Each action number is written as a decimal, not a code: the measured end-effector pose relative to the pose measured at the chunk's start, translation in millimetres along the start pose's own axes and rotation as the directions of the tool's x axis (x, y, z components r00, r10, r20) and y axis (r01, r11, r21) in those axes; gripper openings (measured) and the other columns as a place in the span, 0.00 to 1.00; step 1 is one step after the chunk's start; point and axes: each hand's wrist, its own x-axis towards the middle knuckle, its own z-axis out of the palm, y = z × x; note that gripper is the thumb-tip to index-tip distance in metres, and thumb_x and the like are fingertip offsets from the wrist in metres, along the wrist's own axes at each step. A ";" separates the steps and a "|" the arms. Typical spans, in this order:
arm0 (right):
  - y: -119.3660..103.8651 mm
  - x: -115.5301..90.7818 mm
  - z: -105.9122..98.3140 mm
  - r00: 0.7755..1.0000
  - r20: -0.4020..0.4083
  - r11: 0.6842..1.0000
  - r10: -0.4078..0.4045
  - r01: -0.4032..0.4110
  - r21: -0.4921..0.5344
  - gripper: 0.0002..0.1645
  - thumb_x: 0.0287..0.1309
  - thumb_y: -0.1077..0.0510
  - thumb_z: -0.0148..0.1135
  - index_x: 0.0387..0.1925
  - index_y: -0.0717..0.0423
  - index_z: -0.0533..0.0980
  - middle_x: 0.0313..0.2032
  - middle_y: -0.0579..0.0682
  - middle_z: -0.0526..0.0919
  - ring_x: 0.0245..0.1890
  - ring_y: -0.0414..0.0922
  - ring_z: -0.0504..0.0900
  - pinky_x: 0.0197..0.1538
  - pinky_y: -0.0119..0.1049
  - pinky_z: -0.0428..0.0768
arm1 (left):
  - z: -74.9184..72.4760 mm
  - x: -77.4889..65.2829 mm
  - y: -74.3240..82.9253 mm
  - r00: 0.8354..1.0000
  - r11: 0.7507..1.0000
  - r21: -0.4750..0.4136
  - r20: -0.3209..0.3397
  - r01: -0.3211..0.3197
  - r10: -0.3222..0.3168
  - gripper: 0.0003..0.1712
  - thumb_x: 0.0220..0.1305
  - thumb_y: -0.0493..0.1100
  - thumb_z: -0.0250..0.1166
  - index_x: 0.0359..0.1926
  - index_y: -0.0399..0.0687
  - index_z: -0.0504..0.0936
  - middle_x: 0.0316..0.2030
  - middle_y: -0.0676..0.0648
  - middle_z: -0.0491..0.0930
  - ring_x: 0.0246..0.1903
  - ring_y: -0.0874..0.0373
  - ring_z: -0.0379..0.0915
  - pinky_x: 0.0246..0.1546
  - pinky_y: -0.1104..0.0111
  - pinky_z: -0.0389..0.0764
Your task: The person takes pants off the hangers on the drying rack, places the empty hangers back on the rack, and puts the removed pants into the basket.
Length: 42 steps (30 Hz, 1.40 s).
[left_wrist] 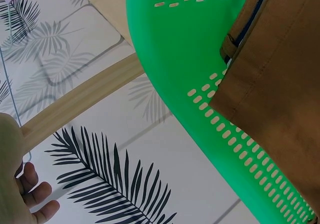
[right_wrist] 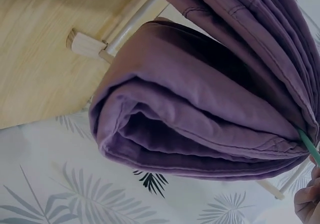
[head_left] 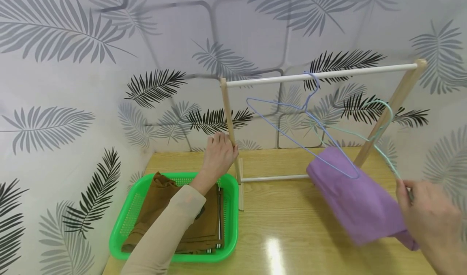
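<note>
My left hand point(head_left: 219, 151) grips the left wooden post point(head_left: 229, 117) of a small clothes rack; the left wrist view shows its fingers point(left_wrist: 37, 194) curled beside that post. At the right, my right hand point(head_left: 432, 214) pinches a mint-green hanger point(head_left: 386, 155) near its end. Folded purple trousers point(head_left: 354, 198) hang from this hanger, below and left of the hand. The right wrist view shows the purple cloth point(right_wrist: 165, 104) in thick folds, gathered where the green hanger point(right_wrist: 307, 144) emerges. The mint hanger's hook is apart from the rack's white top rail point(head_left: 350, 72).
A bare blue hanger point(head_left: 281, 125) hangs on the top rail, in front of the mint one. Under my left forearm stands a green basket point(head_left: 118, 226) holding brown folded clothes point(head_left: 153, 210). The rack rests on a wooden table point(head_left: 292, 226) against a leaf-patterned wall.
</note>
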 end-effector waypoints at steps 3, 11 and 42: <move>-5.7 -3.1 1.3 0.999 -0.033 0.999 0.042 -0.042 0.016 0.33 0.77 0.43 0.51 0.29 0.70 0.79 0.19 0.66 0.78 0.15 0.64 0.72 0.12 0.50 0.59 | 0.5 0.3 0.2 1.000 1.000 0.007 -0.007 0.004 -0.004 0.23 0.76 0.58 0.62 0.37 0.41 0.82 0.34 0.44 0.82 0.39 0.49 0.76 0.39 0.60 0.76; -12.0 -11.1 2.5 0.999 -0.009 0.998 0.032 -0.031 0.054 0.34 0.77 0.45 0.51 0.28 0.73 0.78 0.18 0.66 0.78 0.11 0.58 0.68 0.13 0.43 0.58 | 0.0 0.6 1.1 1.000 1.000 0.000 -0.018 0.007 -0.007 0.22 0.74 0.57 0.65 0.37 0.42 0.82 0.33 0.45 0.81 0.38 0.49 0.75 0.38 0.61 0.75; -33.2 -23.2 5.8 0.991 0.050 0.981 0.122 -0.128 0.148 0.38 0.78 0.41 0.49 0.28 0.72 0.79 0.19 0.63 0.80 0.14 0.55 0.70 0.16 0.37 0.63 | -10.8 -3.3 6.1 0.979 0.987 -0.120 0.187 0.104 -0.081 0.31 0.80 0.64 0.54 0.44 0.39 0.82 0.39 0.41 0.84 0.39 0.47 0.76 0.37 0.59 0.78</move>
